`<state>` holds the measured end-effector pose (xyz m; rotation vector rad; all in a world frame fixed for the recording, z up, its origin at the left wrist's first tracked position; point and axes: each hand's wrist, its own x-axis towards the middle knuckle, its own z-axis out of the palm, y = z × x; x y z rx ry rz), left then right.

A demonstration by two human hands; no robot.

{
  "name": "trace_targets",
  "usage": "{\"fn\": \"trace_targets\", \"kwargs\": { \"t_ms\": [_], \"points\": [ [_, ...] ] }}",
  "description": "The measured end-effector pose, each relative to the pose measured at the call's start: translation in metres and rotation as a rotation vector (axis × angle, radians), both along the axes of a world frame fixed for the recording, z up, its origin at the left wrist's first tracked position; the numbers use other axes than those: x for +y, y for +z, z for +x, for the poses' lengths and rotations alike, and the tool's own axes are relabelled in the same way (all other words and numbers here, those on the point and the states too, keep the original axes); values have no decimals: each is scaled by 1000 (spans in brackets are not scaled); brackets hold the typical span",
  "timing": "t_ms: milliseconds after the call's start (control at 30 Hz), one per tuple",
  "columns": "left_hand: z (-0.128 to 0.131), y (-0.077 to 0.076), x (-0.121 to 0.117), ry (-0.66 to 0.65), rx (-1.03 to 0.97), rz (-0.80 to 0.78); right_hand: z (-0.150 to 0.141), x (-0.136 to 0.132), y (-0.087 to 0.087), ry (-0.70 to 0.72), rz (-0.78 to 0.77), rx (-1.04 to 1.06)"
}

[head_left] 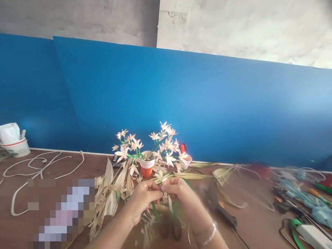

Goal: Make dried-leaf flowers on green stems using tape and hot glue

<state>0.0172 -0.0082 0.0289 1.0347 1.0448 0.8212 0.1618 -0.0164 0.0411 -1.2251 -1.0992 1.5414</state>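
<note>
Close together over the table, both my hands are closed in a pinch around a small pale flower (160,177) made of dried husk. My left hand (145,199) grips its short green stem from the left. My right hand (178,190) pinches just under the petals. A strip of green tape (155,210) hangs below my fingers. Right behind stands an orange-and-white paper cup (147,169) holding many similar flowers (166,147) on green stems. Loose dried husks (111,193) lie to the left of my hands. Dark scissor handles (171,230) show blurred beneath my wrists.
A black glue gun (220,209) with a cord lies right of my right arm. White cables (41,169) loop on the brown table (95,164) at left, near a white tub (17,147). Tangled tools, blue material (311,204) and a power strip (315,235) crowd the far right.
</note>
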Motion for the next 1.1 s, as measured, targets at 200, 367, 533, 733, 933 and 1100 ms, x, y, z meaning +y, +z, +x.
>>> {"fn": "trace_targets", "kwargs": {
  "t_ms": [200,367,533,733,933,1100],
  "points": [
    [-2,1,2,9,46,90,0,1,-6,-27,17,-16],
    [-4,-5,5,2,122,72,-1,1,-7,-42,18,-50],
    [-5,-7,6,-87,30,-5,-1,1,-3,20,22,2],
    [-4,-5,6,-127,24,-64,0,-1,-1,43,33,-31],
    [-3,-4,4,-93,-23,-57,5,5,-7,114,42,9],
    [-6,-4,5,-156,-58,-67,6,5,-9,137,27,15]
  ]
}}
